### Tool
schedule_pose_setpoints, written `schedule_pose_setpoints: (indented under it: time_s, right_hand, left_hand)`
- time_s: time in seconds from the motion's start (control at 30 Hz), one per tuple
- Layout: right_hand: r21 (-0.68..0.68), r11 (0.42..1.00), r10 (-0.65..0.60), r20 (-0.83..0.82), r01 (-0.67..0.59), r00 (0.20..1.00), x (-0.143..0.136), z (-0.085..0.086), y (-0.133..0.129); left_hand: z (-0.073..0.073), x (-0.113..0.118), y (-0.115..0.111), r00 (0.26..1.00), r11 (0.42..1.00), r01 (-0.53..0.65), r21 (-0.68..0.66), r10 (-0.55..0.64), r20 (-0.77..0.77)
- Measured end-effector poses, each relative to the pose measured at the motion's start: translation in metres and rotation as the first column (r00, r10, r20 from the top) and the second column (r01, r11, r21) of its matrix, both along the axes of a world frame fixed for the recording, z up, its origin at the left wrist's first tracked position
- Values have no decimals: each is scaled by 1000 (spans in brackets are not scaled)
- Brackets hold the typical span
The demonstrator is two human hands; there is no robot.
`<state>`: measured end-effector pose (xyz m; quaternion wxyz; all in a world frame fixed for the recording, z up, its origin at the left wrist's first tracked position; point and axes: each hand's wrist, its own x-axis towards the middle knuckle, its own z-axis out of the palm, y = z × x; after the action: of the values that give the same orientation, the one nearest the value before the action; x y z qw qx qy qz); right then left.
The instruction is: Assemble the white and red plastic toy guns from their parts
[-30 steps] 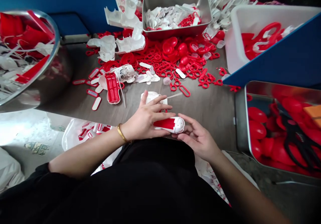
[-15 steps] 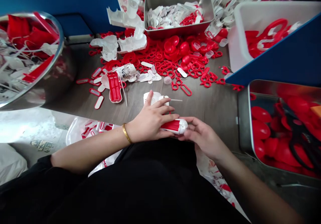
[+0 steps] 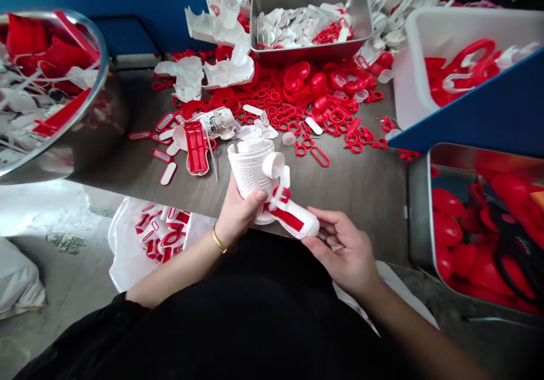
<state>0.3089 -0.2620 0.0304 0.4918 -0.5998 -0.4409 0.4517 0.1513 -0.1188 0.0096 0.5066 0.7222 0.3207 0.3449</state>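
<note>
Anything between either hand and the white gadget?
Nothing visible. The left hand holds the white gadget by its wide end; the right hand holds the narrow end. The red parts lie farther back.

Left grip [image 3: 237, 214], right grip [image 3: 349, 250] holding white-red plastic device [image 3: 251, 174].

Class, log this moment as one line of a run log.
left hand: holding white-and-red unit by its wide body | right hand: holding its handle end | ahead: loose red parts on tabletop
</note>
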Motion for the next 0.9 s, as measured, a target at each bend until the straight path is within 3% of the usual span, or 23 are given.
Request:
schedule_pose_setpoints:
  time_s: [0.07,0.13,0.2,0.3,0.37,0.43,0.53,0.63,0.7,0.9]
  right_hand:
    - [-18,999,52,12,-52,999,0,-4,-2]
    - [-20,990,141,-28,-141,990,6,-2,1]
    - [53,991,128,-23,-126,992,15,8,11]
    - [177,982,20,235,-64,972,24,32,31]
    - [212,966,47,409,-145,911,24,46,41]
    - [244,949,68,462,-201,884,20,54,48]
    - [241,948,59,511,-209,857,12,55,50]
    - [223,940,81,584,-256,808,6,48,49]
    - [220,943,86,565,-250,820,8,44,46]
    - [53,905,351,468,-422,811,39,50,29]
  left_hand:
    - [4,-4,5,997,994,31,-104,-23,74]
    - [12,-6,9,996,999,24,-35,-21,88]
    - [19,-7,11,997,996,28,81,-34,73]
    - [26,-3,9,996,983,62,175,-73,55]
    - [29,-1,6,996,973,66,223,-80,51]
    - [31,-1,4,993,957,75,279,-98,71]
    - [33,-3,0,987,943,117,311,-144,66]
    - [35,-4,-4,995,949,96,301,-94,-24]
    - [37,-6,-5,993,953,92,288,-67,-96]
    - [36,-16,-1,961,918,268,293,-234,-147]
